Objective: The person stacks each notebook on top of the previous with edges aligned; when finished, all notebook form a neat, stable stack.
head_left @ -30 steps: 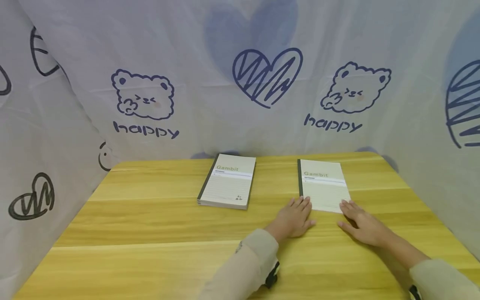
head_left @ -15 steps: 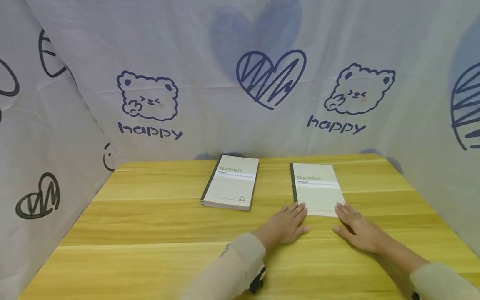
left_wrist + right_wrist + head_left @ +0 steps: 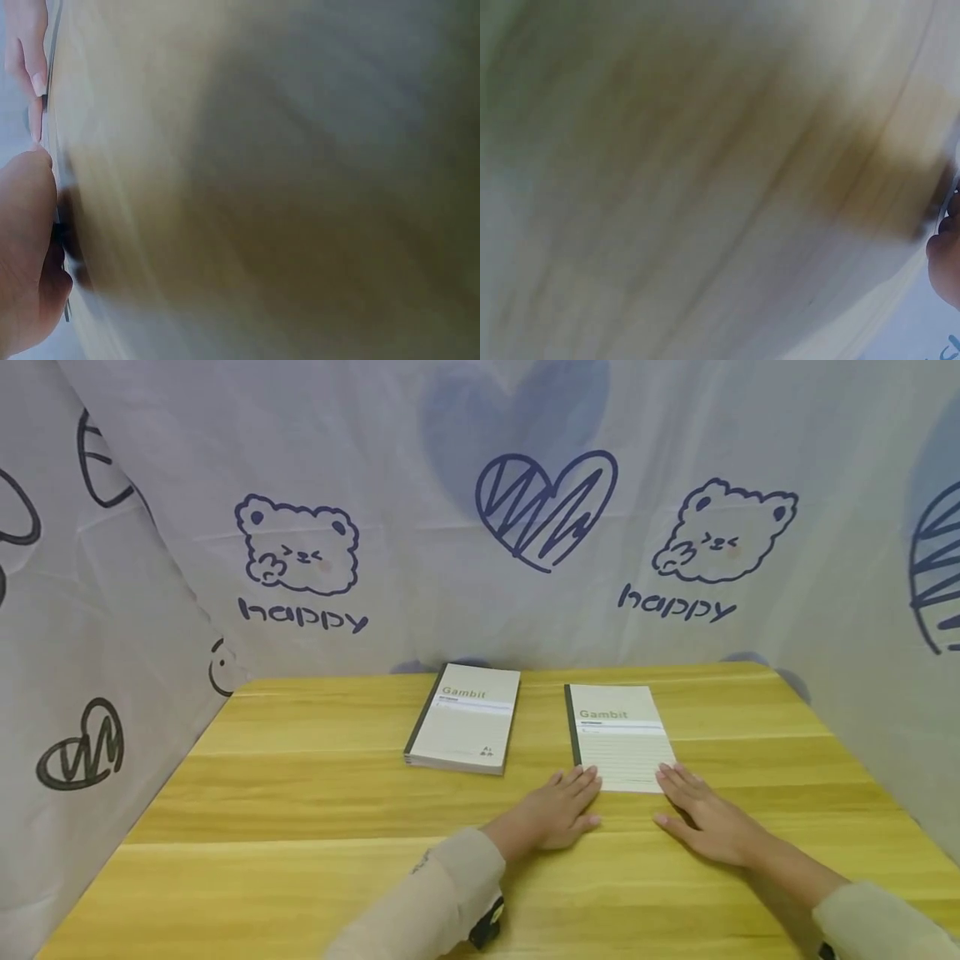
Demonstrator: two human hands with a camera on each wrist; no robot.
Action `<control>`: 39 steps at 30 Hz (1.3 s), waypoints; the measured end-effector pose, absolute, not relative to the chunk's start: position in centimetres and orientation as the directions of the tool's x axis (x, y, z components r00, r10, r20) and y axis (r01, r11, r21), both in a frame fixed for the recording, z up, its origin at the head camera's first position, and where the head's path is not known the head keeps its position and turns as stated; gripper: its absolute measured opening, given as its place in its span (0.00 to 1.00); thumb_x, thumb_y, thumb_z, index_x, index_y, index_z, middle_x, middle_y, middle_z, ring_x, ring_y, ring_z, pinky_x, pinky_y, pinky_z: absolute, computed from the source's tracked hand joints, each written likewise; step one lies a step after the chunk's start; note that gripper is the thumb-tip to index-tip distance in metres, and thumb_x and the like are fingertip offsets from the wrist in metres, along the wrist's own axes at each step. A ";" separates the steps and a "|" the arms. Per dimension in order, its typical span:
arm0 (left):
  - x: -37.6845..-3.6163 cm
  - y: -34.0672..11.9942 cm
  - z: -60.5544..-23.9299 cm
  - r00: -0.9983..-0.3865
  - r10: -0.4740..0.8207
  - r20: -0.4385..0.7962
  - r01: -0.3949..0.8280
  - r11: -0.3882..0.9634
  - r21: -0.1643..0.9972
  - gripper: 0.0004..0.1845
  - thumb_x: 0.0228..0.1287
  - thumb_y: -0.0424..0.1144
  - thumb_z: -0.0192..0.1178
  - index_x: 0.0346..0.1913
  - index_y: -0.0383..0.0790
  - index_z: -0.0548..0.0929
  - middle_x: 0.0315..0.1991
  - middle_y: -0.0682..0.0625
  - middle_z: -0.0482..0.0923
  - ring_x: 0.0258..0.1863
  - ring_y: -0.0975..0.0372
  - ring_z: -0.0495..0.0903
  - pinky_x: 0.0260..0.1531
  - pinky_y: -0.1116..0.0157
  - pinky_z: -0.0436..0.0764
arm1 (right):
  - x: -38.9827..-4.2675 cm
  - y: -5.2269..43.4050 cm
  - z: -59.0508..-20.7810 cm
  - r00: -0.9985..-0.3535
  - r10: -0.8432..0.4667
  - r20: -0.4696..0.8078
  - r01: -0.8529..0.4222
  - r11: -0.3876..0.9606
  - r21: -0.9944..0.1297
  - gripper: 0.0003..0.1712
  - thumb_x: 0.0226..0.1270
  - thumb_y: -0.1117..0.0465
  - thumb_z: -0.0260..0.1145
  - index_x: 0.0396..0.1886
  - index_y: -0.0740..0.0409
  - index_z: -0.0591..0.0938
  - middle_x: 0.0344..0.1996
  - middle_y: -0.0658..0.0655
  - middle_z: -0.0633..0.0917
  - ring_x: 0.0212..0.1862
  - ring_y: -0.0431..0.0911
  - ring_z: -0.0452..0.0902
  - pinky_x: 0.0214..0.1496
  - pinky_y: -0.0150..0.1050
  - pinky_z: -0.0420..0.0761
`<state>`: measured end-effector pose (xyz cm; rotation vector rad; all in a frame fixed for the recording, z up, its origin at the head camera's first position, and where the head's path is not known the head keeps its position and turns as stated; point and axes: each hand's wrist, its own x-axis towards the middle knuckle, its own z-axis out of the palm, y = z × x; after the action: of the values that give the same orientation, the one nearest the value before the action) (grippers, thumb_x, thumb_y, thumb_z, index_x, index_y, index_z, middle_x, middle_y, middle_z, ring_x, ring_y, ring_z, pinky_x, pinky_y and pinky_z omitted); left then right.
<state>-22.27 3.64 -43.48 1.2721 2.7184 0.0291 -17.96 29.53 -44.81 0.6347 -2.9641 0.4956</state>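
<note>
While flat, released fingers touch it, the notebook reads "Gambit".

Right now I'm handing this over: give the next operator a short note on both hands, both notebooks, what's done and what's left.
Left hand: flat on the table, fingertips at the near left corner of the right notebook.
Right hand: flat, fingertips at its near right corner.
Neither hand grips it.
Left notebook: closed, untouched, apart from the right one with bare table between.
Done: both hands placed at the right notebook's near edge.
Left: probably bringing the two notebooks together; they are not yet stacked.
</note>
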 end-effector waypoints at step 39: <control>-20.2 -0.4 -43.1 -0.668 0.742 0.053 0.740 0.656 0.150 0.31 0.73 0.52 0.35 0.73 0.41 0.48 0.73 0.42 0.50 0.72 0.51 0.51 0.70 0.53 0.54 | -17.7 25.3 -44.7 -0.777 -0.412 0.475 -0.536 0.829 -0.158 0.28 0.63 0.58 0.61 0.59 0.72 0.71 0.55 0.69 0.77 0.56 0.63 0.73 0.55 0.57 0.73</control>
<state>-20.22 -0.44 -43.07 1.2741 2.8464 0.2487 -17.75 25.32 -44.70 0.7049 -2.5824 0.3979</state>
